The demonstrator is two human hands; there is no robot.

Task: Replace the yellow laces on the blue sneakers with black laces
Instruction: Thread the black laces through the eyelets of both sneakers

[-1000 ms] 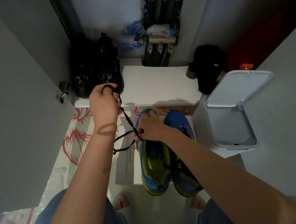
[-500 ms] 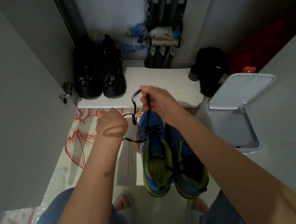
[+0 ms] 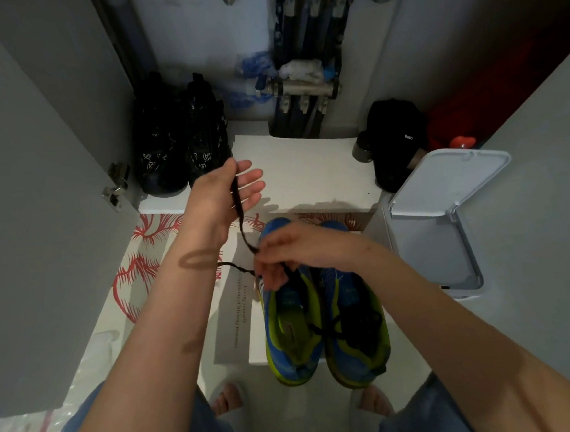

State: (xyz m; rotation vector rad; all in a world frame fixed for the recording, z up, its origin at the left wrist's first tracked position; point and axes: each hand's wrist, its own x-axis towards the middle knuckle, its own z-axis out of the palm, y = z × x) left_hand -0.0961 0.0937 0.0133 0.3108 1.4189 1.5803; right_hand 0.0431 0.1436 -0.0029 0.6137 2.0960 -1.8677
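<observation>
Two blue sneakers with yellow-green lining stand side by side on a white box. The left sneaker [image 3: 290, 333] has a black lace [image 3: 237, 202] running up from its front eyelets. My right hand [image 3: 296, 248] pinches that lace low down, just over the sneaker's tongue. My left hand [image 3: 228, 192] is raised above and to the left; its thumb pins the lace's upper part while the other fingers are spread straight. A loose lace end trails left of the sneaker. The right sneaker [image 3: 356, 335] carries a black lace across its opening.
A pair of black shoes [image 3: 181, 149] stands on the white shelf [image 3: 311, 173] behind. A white bin [image 3: 436, 232] with its lid up stands right of the sneakers, a black bag [image 3: 394, 140] behind it. A grey cabinet door [image 3: 40, 216] hangs open at left. My feet are below.
My right hand has come down from its raised position to the left sneaker's eyelets. My left hand has risen and now holds the lace stretched upward.
</observation>
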